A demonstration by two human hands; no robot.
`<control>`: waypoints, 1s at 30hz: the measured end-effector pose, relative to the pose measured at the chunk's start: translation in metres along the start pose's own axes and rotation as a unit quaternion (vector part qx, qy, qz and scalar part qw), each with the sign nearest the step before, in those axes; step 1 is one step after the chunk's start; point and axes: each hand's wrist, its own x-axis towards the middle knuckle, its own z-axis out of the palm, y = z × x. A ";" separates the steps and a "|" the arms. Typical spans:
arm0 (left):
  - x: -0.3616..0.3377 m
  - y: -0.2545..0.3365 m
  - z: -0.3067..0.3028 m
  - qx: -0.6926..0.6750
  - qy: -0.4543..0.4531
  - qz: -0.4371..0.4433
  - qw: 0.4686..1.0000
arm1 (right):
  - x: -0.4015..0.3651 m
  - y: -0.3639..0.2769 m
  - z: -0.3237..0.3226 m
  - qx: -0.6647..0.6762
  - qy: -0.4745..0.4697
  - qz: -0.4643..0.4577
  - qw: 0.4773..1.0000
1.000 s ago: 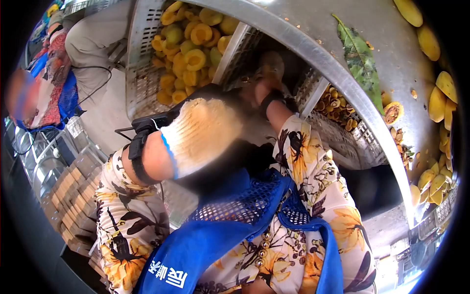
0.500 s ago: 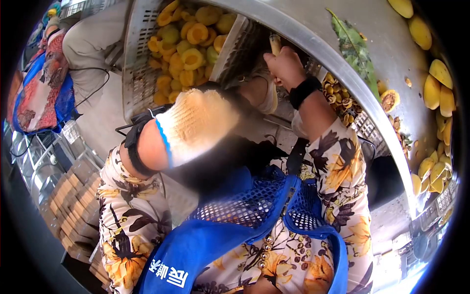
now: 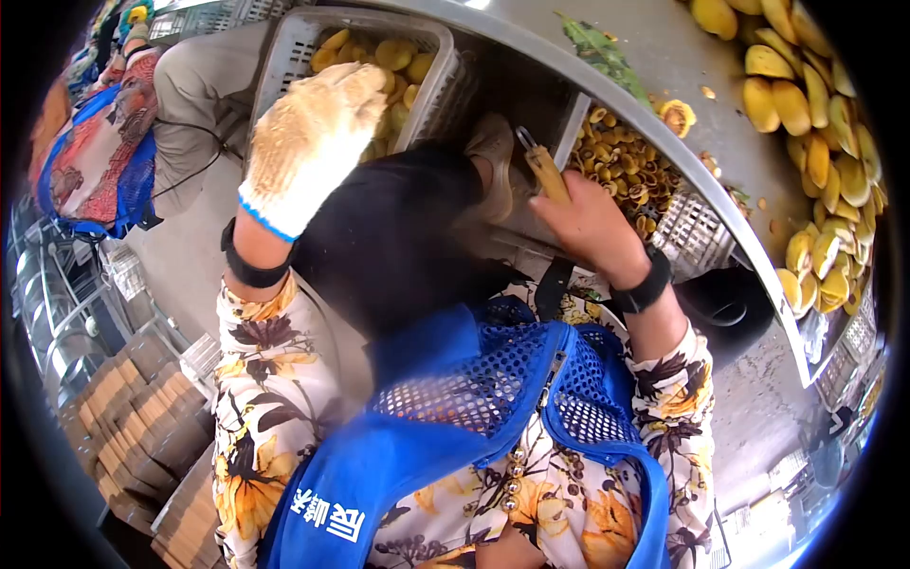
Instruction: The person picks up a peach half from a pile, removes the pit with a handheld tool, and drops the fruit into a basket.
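Observation:
My left hand (image 3: 318, 137), in a cream knitted glove with a blue cuff edge, is over the near side of a white crate (image 3: 431, 33) of yellow halved fruit (image 3: 393, 55). Its fingertips are hard to make out, and whatever is beneath it is hidden. My bare right hand (image 3: 592, 223) is wrapped round the wooden handle of a small tool (image 3: 545, 171), whose metal tip points up and left. Beyond that hand lies a container of small brown-yellow pieces (image 3: 621, 166).
A metal table (image 3: 682, 85) with a curved edge bears a green leaf (image 3: 602, 52) and many yellow fruit halves (image 3: 834, 171). Another person (image 3: 204, 85) sits at the left. Stacked cardboard (image 3: 142, 417) stands at lower left.
My left hand has moved up and left, onto the fruit crate. My right hand with the tool has come lower and slightly right. The whole view has shifted.

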 end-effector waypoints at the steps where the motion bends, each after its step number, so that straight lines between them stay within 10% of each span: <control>1: -0.005 -0.007 -0.008 0.016 0.003 0.017 1.000 | -0.011 -0.008 -0.006 0.004 0.008 0.005 1.000; 7: -0.013 0.049 -0.056 -0.039 0.022 -0.037 0.998 | -0.078 0.017 -0.013 0.176 0.027 0.129 0.975; 15: 0.083 0.147 -0.076 -0.058 0.128 0.266 0.954 | -0.153 0.006 -0.013 0.083 0.149 0.088 0.981; 17: 0.130 0.181 -0.072 -0.060 0.023 0.293 0.954 | -0.172 0.002 -0.019 0.077 0.167 0.083 0.979; 23: 0.221 0.268 -0.043 0.022 -0.130 0.225 0.965 | -0.222 0.002 -0.042 0.146 0.237 0.092 0.956; 30: 0.265 0.296 0.024 -0.001 -0.087 0.201 0.976 | -0.236 0.014 -0.049 0.172 0.269 0.109 0.941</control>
